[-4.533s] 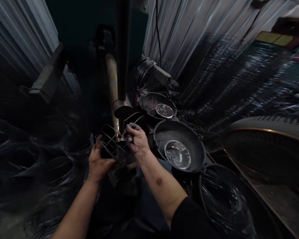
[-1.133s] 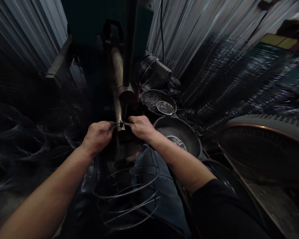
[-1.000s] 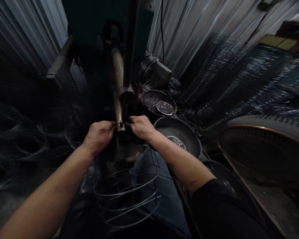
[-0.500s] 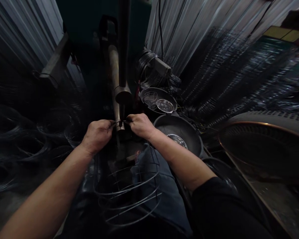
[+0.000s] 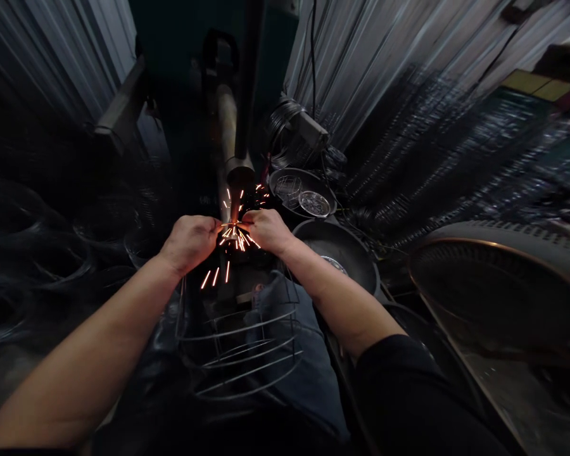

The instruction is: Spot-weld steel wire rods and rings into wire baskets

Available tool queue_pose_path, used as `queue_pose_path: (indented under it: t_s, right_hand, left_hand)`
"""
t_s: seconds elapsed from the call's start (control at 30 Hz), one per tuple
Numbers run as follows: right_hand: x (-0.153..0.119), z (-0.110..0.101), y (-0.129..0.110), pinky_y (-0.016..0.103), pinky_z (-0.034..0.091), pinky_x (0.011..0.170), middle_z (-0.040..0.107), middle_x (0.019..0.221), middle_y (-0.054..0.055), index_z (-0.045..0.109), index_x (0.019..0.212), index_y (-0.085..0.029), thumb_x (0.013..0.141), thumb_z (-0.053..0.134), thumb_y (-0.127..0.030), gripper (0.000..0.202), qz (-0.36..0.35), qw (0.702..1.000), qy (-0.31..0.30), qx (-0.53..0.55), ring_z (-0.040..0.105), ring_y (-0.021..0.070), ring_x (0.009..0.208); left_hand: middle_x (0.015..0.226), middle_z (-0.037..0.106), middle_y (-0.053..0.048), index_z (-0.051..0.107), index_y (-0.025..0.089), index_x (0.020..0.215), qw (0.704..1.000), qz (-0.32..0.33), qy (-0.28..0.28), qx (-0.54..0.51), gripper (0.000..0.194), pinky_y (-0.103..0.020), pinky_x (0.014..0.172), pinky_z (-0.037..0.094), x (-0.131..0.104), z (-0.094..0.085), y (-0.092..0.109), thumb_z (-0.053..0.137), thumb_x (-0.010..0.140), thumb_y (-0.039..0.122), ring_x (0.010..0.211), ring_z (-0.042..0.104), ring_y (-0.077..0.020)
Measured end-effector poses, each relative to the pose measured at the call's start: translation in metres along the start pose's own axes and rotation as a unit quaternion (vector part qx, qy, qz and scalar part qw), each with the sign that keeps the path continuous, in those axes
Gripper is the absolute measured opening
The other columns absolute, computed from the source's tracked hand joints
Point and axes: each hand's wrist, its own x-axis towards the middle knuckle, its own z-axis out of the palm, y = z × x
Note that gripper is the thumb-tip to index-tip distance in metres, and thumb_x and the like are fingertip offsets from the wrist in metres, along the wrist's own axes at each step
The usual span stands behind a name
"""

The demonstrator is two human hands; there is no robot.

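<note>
A wire basket frame point(image 5: 237, 333) of thin metal rods and rings hangs below my hands, over my lap. My left hand point(image 5: 190, 244) is closed, pinching the frame's top wire just left of the electrodes of a spot welder point(image 5: 240, 170). On the right side of the same electrodes, my right hand point(image 5: 268, 229) is closed in a pinch on that wire. Orange sparks point(image 5: 237, 234) burst from the contact point between my fingertips and fall downward. The exact wire joint is hidden by the glow and my fingers.
Right of the welder stand a dark pan point(image 5: 346, 247) and a farther pan point(image 5: 304, 190) holding small wire rings. A wire coil point(image 5: 285, 126) lies behind them. A large round fan-like cover point(image 5: 498, 285) is at far right. Stacked wire rings point(image 5: 52, 253) fill the dark left side.
Sparks have appeared at the electrodes where there were none. My hands sit slightly higher in view, and the wire basket frame has shifted up a little with them.
</note>
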Motion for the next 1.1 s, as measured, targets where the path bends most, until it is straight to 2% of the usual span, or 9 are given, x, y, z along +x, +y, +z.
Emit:
queue_pose_path:
  t_s: [0.1, 0.2, 0.27, 0.33, 0.4, 0.47, 0.67, 0.83, 1.1]
  right_hand:
    - [-0.001, 0.001, 0.006, 0.021, 0.044, 0.073, 0.072, 0.086, 0.003, 0.073, 0.089, -0.018, 0.083, 0.060, -0.024, 0.016, -0.003, 0.998, 0.016, 0.056, 0.064, 0.0150, 0.084]
    - [-0.009, 0.003, 0.014, 0.020, 0.043, 0.055, 0.064, 0.064, 0.000, 0.071, 0.089, -0.014, 0.079, 0.066, -0.025, 0.016, 0.073, 0.975, 0.017, 0.209, 0.058, 0.0112, 0.058]
    - [-0.018, 0.004, 0.019, 0.019, 0.037, 0.042, 0.058, 0.053, -0.003, 0.068, 0.096, -0.011, 0.074, 0.069, -0.026, 0.027, 0.139, 0.926, 0.024, 0.349, 0.049, 0.0088, 0.043]
    - [-0.025, 0.007, 0.022, 0.018, 0.031, 0.036, 0.055, 0.049, -0.004, 0.066, 0.097, -0.010, 0.067, 0.072, -0.025, 0.034, 0.169, 0.874, 0.045, 0.453, 0.043, 0.0071, 0.037]
    - [-0.030, 0.010, 0.022, 0.017, 0.027, 0.033, 0.054, 0.047, -0.004, 0.066, 0.091, -0.010, 0.062, 0.073, -0.024, 0.033, 0.178, 0.842, 0.066, 0.506, 0.040, 0.0057, 0.033]
    - [-0.031, 0.011, 0.019, 0.017, 0.023, 0.032, 0.054, 0.044, -0.004, 0.065, 0.086, -0.010, 0.060, 0.072, -0.023, 0.030, 0.195, 0.822, 0.078, 0.529, 0.037, 0.0048, 0.032]
    - [-0.031, 0.008, 0.011, 0.017, 0.019, 0.031, 0.050, 0.042, -0.006, 0.064, 0.081, -0.010, 0.058, 0.072, -0.022, 0.027, 0.228, 0.790, 0.083, 0.563, 0.032, 0.0032, 0.030]
    - [-0.030, 0.009, 0.013, 0.017, 0.019, 0.031, 0.051, 0.045, -0.005, 0.064, 0.078, -0.011, 0.054, 0.073, -0.021, 0.027, 0.229, 0.775, 0.084, 0.583, 0.035, 0.0035, 0.031]
    - [-0.031, 0.007, 0.012, 0.017, 0.017, 0.031, 0.049, 0.042, -0.006, 0.063, 0.076, -0.011, 0.056, 0.072, -0.018, 0.023, 0.229, 0.773, 0.087, 0.586, 0.030, 0.0028, 0.028]
  left_hand:
    - [0.091, 0.073, -0.010, 0.075, 0.017, 0.090, 0.999, -0.026, 0.006, -0.047, 0.029, -0.031, 0.079, 0.050, -0.002, 0.000, 0.000, 0.053, 0.079, 0.032, 0.086, 0.067, -0.0228]
    - [0.091, 0.073, -0.009, 0.075, 0.017, 0.094, 0.987, -0.070, 0.031, -0.139, 0.030, -0.030, 0.077, 0.052, -0.013, -0.002, -0.002, 0.057, 0.077, 0.034, 0.084, 0.067, -0.0221]
    - [0.078, 0.072, -0.007, 0.072, 0.016, 0.102, 0.956, -0.140, 0.052, -0.252, 0.037, -0.028, 0.061, 0.052, -0.024, -0.004, -0.001, 0.062, 0.073, 0.037, 0.066, 0.065, -0.0182]
    - [0.062, 0.066, -0.003, 0.072, 0.013, 0.101, 0.900, -0.216, 0.078, -0.370, 0.042, -0.023, 0.044, 0.043, -0.033, -0.004, 0.001, 0.068, 0.067, 0.036, 0.046, 0.053, -0.0118]
    - [0.055, 0.061, 0.000, 0.073, 0.011, 0.093, 0.857, -0.253, 0.104, -0.437, 0.040, -0.020, 0.038, 0.036, -0.038, -0.004, 0.004, 0.073, 0.060, 0.034, 0.039, 0.045, -0.0076]
    - [0.053, 0.059, 0.001, 0.073, 0.010, 0.087, 0.841, -0.262, 0.118, -0.458, 0.036, -0.019, 0.036, 0.032, -0.040, -0.003, 0.008, 0.075, 0.058, 0.032, 0.038, 0.043, -0.0061]
    - [0.053, 0.059, 0.000, 0.073, 0.011, 0.088, 0.834, -0.276, 0.121, -0.462, 0.035, -0.018, 0.035, 0.030, -0.037, -0.001, 0.007, 0.074, 0.059, 0.030, 0.037, 0.042, -0.0055]
    - [0.053, 0.060, 0.000, 0.073, 0.011, 0.087, 0.834, -0.275, 0.122, -0.463, 0.034, -0.018, 0.035, 0.031, -0.035, -0.002, 0.005, 0.075, 0.058, 0.030, 0.038, 0.044, -0.0059]
    - [0.052, 0.059, -0.002, 0.074, 0.011, 0.084, 0.829, -0.281, 0.132, -0.466, 0.032, -0.017, 0.034, 0.029, -0.035, -0.003, 0.009, 0.075, 0.056, 0.027, 0.036, 0.042, -0.0058]
